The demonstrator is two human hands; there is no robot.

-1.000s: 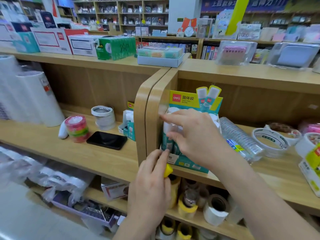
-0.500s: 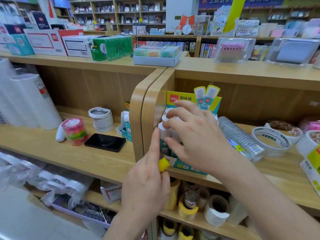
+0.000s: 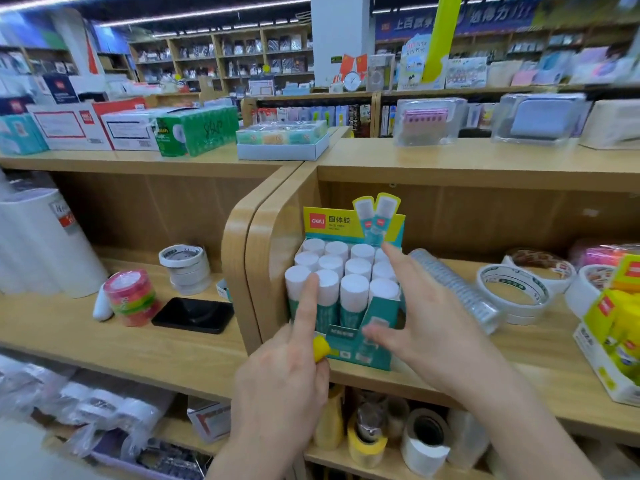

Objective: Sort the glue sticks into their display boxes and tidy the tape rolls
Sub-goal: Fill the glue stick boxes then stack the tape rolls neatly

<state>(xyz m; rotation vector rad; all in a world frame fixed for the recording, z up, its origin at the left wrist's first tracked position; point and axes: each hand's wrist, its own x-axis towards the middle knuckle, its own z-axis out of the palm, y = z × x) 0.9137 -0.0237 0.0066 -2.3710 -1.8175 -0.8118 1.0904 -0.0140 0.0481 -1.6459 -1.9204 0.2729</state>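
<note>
Glue stick, yellow-capped [image 3: 321, 347]: we are gripping it in our left hand [image 3: 280, 386] just before the display box [image 3: 353, 356], index fingertip touching the front white-capped sticks [image 3: 353, 289]. Right hand [image 3: 426, 327] is hovering open beside the box. We are judging yellow belongs elsewhere; aiming for level caps.

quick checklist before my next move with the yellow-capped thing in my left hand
1. Teal display box upright on the shelf, against the divider: ok.
2. White-capped glue sticks standing upright in rows: ok.
3. Free slot in that box: not ok, every slot in view is filled.
4. Yellow-capped item gripped by the left hand: ok, though only its cap shows, so what it is: cannot tell.
5. Right hand open and holding nothing: ok.
6. Room in the yellow box at the right edge: cannot tell, it is cut off.
</note>
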